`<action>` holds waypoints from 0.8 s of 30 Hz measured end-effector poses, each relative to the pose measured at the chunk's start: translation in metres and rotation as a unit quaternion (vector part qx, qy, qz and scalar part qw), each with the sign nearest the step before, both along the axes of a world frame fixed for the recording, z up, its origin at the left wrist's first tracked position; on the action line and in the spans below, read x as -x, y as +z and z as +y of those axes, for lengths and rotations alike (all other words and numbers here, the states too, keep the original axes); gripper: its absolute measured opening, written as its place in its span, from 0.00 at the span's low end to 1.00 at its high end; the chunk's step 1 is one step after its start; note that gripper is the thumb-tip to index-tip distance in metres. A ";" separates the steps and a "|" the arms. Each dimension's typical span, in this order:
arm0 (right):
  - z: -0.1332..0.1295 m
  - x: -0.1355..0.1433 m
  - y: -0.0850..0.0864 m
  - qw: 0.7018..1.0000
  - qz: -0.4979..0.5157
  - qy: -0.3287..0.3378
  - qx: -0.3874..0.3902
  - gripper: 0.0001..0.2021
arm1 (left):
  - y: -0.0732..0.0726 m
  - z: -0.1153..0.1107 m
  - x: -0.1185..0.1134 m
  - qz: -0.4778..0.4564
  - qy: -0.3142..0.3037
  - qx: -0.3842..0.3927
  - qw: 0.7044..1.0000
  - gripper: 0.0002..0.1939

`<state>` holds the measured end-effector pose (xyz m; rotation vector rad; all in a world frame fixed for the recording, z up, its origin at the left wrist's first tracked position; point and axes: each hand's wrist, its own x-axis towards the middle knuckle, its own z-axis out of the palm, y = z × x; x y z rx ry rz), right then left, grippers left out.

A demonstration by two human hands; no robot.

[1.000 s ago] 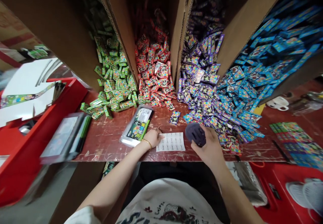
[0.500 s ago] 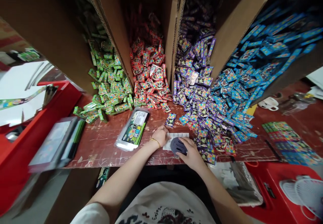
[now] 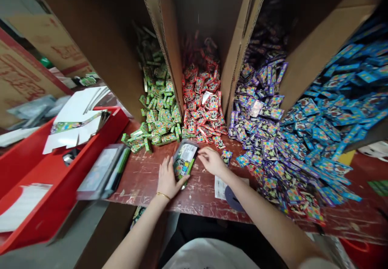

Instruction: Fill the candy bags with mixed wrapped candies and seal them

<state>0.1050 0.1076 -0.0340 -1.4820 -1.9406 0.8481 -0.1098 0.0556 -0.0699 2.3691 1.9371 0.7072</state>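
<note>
Right hand (image 3: pixel 212 162) has moved beside the package (image 3: pixel 185 158), fingertips pinched; left hand (image 3: pixel 168 179) spreads against it.

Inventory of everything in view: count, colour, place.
Packets: many, green, red, purple, blue, across rear
Dividers: several, brown, rear
Table: one, dark red, centre
Flat pack: one, green-black, mid-table
Label sheet: one, white, table front
Round tool: one, purple, at sheet
Tray: one, red, left
Papers: several, white, in tray
Cases: several, clear, beside tray
Cartons: several, brown, upper left
Bracelet: one, gold, left wrist
Left hand: one, bare, on pack
Right hand: one, bare, by pack
</note>
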 end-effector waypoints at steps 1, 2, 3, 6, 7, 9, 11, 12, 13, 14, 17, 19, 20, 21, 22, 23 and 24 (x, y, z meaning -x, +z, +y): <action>0.023 0.020 0.002 1.000 -0.013 0.002 0.010 0.09 | -0.009 -0.001 0.003 0.011 0.014 0.013 1.000 0.49; 0.045 0.038 0.003 0.999 -0.030 0.000 0.025 0.10 | -0.017 -0.002 0.004 0.018 0.026 0.020 0.999 0.50; 0.063 0.053 0.004 0.998 -0.046 -0.004 0.042 0.11 | -0.025 -0.003 0.003 0.022 0.037 0.020 0.999 0.49; 0.100 0.076 0.006 0.990 -0.088 -0.004 0.109 0.13 | -0.040 -0.007 0.001 0.029 0.050 0.006 0.998 0.47; 0.106 0.078 0.007 0.987 -0.094 0.004 0.130 0.13 | -0.042 -0.008 0.000 0.031 0.050 0.002 0.998 0.47; 0.110 0.077 0.010 0.983 -0.091 0.032 0.157 0.11 | -0.044 -0.009 0.001 0.031 0.047 -0.004 0.998 0.48; 0.107 0.071 0.013 0.981 -0.070 0.062 0.170 0.09 | -0.042 -0.009 0.003 0.030 0.043 -0.008 0.999 0.50; 0.103 0.067 0.016 0.981 -0.055 0.075 0.173 0.09 | -0.039 -0.010 0.003 0.030 0.040 -0.012 0.999 0.52; 0.096 0.063 0.018 0.981 -0.036 0.085 0.173 0.08 | -0.033 -0.011 0.003 0.030 0.036 -0.018 0.999 0.53; 0.087 0.058 0.020 0.981 -0.014 0.092 0.171 0.07 | -0.024 -0.012 0.002 0.031 0.032 -0.029 0.999 0.53; 0.049 0.040 0.028 0.982 0.062 0.097 0.153 0.07 | 0.015 -0.016 -0.007 0.035 0.024 -0.085 0.996 0.41; 0.017 0.025 0.034 0.980 0.109 0.092 0.141 0.11 | 0.045 -0.019 -0.016 0.035 -0.008 -0.117 0.993 0.27; 0.002 0.018 0.037 0.977 0.141 0.086 0.135 0.12 | 0.057 -0.021 -0.022 0.030 -0.042 -0.127 0.991 0.23; -0.013 0.011 0.040 0.973 0.179 0.078 0.127 0.13 | 0.067 -0.022 -0.028 0.023 -0.074 -0.131 0.988 0.22; -0.026 0.004 0.043 0.967 0.217 0.067 0.116 0.14 | 0.073 -0.024 -0.035 0.016 -0.102 -0.126 0.987 0.21; -0.038 -0.002 0.045 0.961 0.252 0.056 0.101 0.13 | 0.076 -0.026 -0.042 0.008 -0.126 -0.116 0.985 0.20; -0.049 -0.008 0.046 0.956 0.276 0.045 0.083 0.13 | 0.077 -0.029 -0.048 -0.001 -0.144 -0.104 0.984 0.19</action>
